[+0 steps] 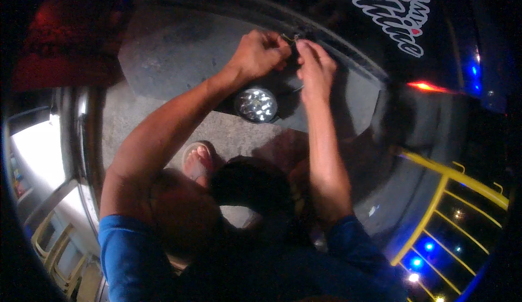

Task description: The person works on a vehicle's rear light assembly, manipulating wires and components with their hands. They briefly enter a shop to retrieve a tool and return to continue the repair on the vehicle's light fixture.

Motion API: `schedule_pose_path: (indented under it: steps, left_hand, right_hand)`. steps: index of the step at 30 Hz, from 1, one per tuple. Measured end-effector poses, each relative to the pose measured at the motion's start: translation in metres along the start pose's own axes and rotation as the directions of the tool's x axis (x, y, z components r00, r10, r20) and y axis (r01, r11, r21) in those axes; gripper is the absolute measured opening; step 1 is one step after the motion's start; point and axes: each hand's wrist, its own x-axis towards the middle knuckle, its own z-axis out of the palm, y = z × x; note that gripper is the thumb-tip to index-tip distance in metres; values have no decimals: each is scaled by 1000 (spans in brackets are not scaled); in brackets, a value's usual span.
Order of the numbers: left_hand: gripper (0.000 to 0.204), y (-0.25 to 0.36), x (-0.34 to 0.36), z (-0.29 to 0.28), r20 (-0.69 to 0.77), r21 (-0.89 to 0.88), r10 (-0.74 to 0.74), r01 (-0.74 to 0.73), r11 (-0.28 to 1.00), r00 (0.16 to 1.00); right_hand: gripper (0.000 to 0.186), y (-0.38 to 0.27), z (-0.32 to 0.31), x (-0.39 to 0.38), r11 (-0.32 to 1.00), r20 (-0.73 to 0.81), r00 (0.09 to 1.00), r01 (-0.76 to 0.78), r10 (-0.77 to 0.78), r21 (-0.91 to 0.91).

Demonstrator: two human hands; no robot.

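Both arms stretch forward, and the hands meet close together at the dark edge of the panel. My left hand is closed in a pinch on one end of a thin yellowish wire. From the other side my right hand pinches the same bit of wire, its fingertips a short gap from the left ones. The exact ends of the wire are too small and dark to make out. Below the hands is a round LED lamp with a dark rim and several bright reflector cells.
A flat grey panel lies behind the hands, with a dark body bearing a sticker beyond it. A yellow metal rack stands at the right. My sandalled foot rests on the concrete floor. A red light glows at the right.
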Motion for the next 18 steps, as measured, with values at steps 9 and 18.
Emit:
schedule_pose_path:
  steps: [9,18]
  left_hand:
    - [15,4,-2,0,8,-20,-14,14,1000,1000]
    - [13,-7,3,0,16,-77,5,-4,997,1000]
  right_hand:
    - [12,7,-6,2,992,6,999,-31,32,-120]
    - [12,11,-14,-2,999,58,998,-33,33,0]
